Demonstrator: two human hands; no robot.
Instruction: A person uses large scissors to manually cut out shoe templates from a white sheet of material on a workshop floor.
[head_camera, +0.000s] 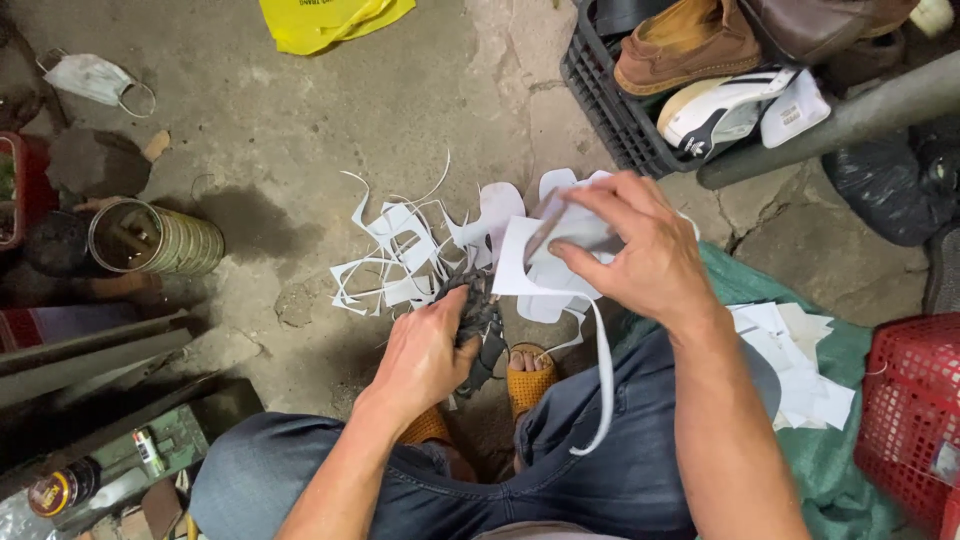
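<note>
The left hand (425, 355) grips dark, dull metal scissors (478, 310); the right hand (640, 250) pinches a smooth, matt white sheet (520, 262). Thin white scraps (395, 265) litter rough, cracked concrete floor (300, 110) beyond the hands. Faded denim jeans (600, 440) below them; a ribbed, shiny tin can (160, 240) sits far left.

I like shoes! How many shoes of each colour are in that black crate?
Tan-brown shoe: 1
Dark brown shoe: 1
White shoe with black stripes: 1
Total in the black crate: 3 that show
</note>
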